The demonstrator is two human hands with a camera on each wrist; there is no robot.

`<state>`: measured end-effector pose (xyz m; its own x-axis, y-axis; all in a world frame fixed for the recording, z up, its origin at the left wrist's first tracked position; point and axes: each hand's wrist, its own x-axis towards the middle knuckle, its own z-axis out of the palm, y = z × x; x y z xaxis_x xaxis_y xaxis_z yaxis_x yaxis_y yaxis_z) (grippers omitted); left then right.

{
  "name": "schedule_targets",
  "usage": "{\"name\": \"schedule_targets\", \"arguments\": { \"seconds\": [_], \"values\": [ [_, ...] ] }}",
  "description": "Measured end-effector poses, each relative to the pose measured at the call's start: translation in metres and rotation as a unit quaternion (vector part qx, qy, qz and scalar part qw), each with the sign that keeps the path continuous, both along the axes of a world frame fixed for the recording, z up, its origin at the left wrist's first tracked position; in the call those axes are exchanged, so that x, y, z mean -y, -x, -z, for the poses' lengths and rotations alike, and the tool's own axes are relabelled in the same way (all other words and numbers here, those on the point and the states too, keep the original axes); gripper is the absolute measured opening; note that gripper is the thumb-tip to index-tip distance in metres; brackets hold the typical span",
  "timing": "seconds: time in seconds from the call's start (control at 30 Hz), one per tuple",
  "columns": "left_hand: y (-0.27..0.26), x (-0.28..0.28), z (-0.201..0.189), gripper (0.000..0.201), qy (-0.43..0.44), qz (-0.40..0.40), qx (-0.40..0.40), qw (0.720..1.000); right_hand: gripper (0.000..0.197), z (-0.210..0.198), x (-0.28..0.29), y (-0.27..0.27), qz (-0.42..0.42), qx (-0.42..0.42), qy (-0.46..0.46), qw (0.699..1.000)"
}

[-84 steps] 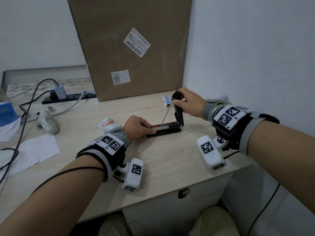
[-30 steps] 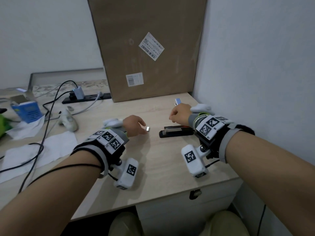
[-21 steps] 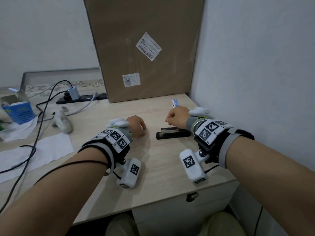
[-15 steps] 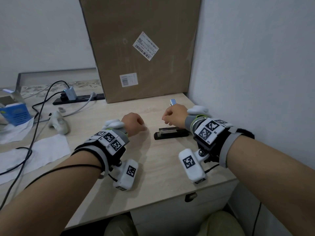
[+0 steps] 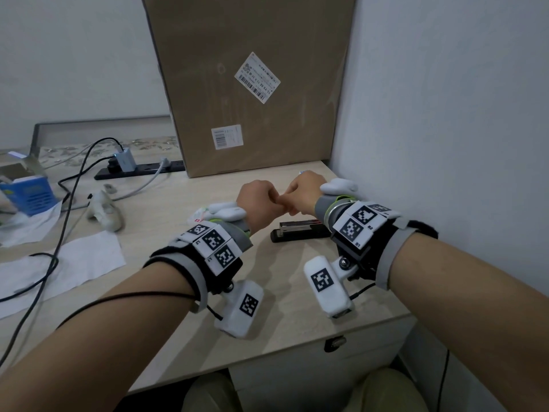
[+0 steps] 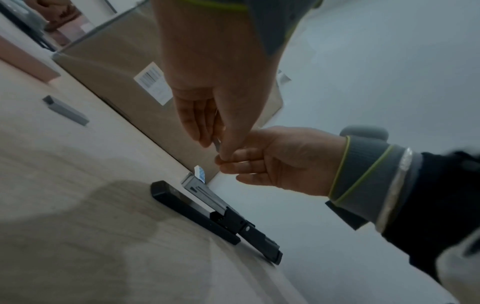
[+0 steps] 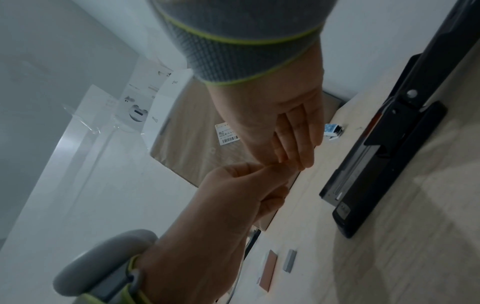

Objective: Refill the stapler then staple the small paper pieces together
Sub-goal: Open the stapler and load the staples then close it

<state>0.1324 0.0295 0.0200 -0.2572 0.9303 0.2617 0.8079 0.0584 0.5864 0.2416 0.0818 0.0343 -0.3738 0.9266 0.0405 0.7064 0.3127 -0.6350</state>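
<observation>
Left hand point(image 5: 258, 200) and right hand point(image 5: 300, 193), raised above the tabletop point(image 5: 285, 295), meet fingertip to fingertip, both pinching one small thin piece point(image 6: 217, 144), identity unclear. Stapler point(image 5: 300, 231) lies flat below them. Loose staple strip point(image 7: 289, 260) rests apart; cardboard box point(image 5: 252, 84) stands behind.

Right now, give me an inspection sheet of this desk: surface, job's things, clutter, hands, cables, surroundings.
Surface: light wooden desk.
Job's things: stapler lies opened flat; spare staple strip beside a pinkish slip; staple box past the stapler.
Clutter: white sheets, blue box.
Hands: left hand and right hand meet above the desk, pinching one small grey piece.
Cables: black cables run to a power strip.
Surroundings: cardboard box stands against the wall.
</observation>
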Motion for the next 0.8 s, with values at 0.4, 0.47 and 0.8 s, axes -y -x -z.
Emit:
{"name": "schedule_targets", "arguments": {
  "seconds": [0.4,0.47,0.8],
  "values": [
    [-0.003,-0.003,0.005,0.05,0.033,0.02,-0.065,0.997,0.017,-0.003,-0.011,-0.009,0.02,0.049,-0.017,0.998],
    [0.004,-0.004,0.008,0.046,0.077,0.038,-0.042,0.995,0.014,0.001,-0.013,-0.015,-0.011,0.054,-0.026,0.998],
    [0.015,-0.005,0.026,0.022,0.148,0.08,0.027,0.985,0.017,0.006,-0.003,-0.023,-0.161,0.187,-0.092,0.965]
  ]
}}
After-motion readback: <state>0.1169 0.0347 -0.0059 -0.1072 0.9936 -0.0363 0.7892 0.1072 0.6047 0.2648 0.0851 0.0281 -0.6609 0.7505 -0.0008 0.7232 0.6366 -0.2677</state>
